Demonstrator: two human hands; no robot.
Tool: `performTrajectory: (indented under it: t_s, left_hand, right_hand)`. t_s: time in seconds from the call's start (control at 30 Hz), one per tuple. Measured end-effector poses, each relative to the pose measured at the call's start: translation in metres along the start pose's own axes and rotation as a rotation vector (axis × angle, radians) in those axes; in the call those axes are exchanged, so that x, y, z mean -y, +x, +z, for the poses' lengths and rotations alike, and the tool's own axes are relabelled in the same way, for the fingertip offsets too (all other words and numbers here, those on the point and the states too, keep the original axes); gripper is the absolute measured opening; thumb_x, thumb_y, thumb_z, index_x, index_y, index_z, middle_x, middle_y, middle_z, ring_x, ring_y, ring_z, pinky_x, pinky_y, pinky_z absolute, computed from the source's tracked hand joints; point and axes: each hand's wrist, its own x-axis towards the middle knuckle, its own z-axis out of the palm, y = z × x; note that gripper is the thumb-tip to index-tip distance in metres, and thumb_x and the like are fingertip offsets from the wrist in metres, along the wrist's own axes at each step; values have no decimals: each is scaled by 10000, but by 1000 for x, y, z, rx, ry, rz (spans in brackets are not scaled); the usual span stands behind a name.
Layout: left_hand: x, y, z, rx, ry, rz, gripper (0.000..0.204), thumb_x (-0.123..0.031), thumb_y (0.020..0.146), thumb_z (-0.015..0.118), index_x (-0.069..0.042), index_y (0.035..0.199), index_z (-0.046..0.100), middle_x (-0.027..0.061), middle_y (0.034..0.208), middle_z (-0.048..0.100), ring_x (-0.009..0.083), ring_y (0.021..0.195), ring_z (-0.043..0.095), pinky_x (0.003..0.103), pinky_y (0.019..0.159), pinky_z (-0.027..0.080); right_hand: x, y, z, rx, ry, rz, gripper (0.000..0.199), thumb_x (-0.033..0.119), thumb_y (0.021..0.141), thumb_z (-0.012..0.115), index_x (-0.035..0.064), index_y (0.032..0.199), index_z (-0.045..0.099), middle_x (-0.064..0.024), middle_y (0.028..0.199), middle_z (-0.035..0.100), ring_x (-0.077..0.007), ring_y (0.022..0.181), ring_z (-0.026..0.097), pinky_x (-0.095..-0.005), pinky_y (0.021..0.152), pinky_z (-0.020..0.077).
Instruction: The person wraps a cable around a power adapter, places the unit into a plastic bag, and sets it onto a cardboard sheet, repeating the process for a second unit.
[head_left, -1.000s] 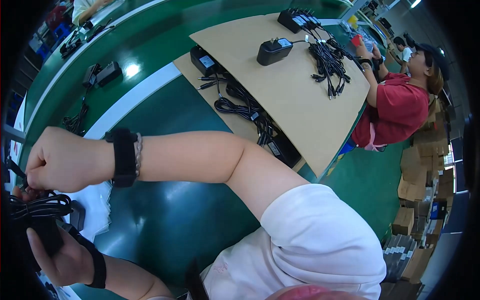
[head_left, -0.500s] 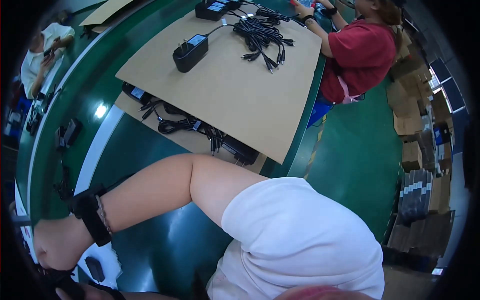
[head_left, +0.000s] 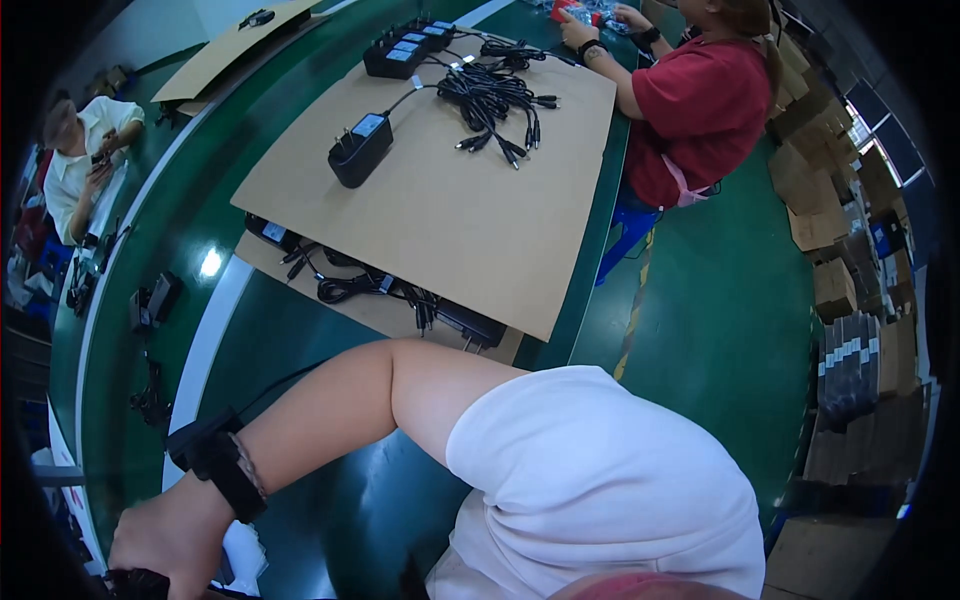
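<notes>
My right hand (head_left: 172,535) is at the lower left, at the end of a bent right arm that crosses in front of me. Its fingers are curled against a black object (head_left: 138,583), cut by the picture's rim, so its kind does not show. A black strap with a small box (head_left: 228,470) sits around that wrist. My left hand is out of the picture. Beyond my arm, a black power adapter (head_left: 361,150) lies on a cardboard sheet (head_left: 430,230), prongs up. Several more adapters (head_left: 400,52) and bundled black cords (head_left: 490,100) lie farther back.
Under the sheet, adapters and cords (head_left: 380,285) lie on another cardboard layer. More adapters (head_left: 155,300) rest on the green belt at left. A co-worker in red (head_left: 700,120) sits at far right; another (head_left: 95,165) is at far left. Cartons (head_left: 835,285) line the right side.
The view has shifted, and my right hand now appears farther right and lower. My left hand, partly seen at the lower left before, has left the picture.
</notes>
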Motion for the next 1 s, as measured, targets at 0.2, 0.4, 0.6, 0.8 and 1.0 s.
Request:
performTrajectory:
  t_s: [0.2,0.4,0.6,0.8,1.0]
  left_hand:
    - [-3,-10,-4,16,-335,-204,300,-215,855,544,-29,1076,460,178,974,513,298,888,506,400,719,413]
    - [-7,-19,-8,21,-846,-595,344,-223,857,538,-31,1129,448,180,1030,507,288,936,510,384,775,409]
    - [-1,-17,-17,-18,-1201,-825,390,-231,859,531,-33,1182,436,183,1086,502,278,984,513,368,831,405]
    - [2,-18,-35,-23,-1370,-911,437,-238,861,524,-35,1235,424,185,1141,496,268,1031,516,353,887,401]
    - [-56,7,-55,-52,-967,-579,505,-303,891,447,-22,1293,328,172,1246,392,246,1185,378,356,1011,278]
  right_hand:
    - [32,-9,8,-32,-173,-273,577,318,568,757,-40,949,514,-195,805,595,-347,781,589,-364,665,476]
    - [57,-15,14,-132,-65,-307,597,411,757,630,4,1162,468,-213,1019,561,-368,924,540,-391,785,451]
    - [59,-18,10,-95,-141,-88,516,214,590,732,-45,964,488,-207,879,556,-365,866,540,-387,748,445]
    - [82,-27,20,-162,-135,-21,523,131,589,705,-56,1017,469,-227,913,543,-369,892,531,-387,769,435]
    - [114,-25,9,-229,-189,-47,608,48,595,690,-71,1127,422,-228,1003,521,-358,924,517,-370,793,428]
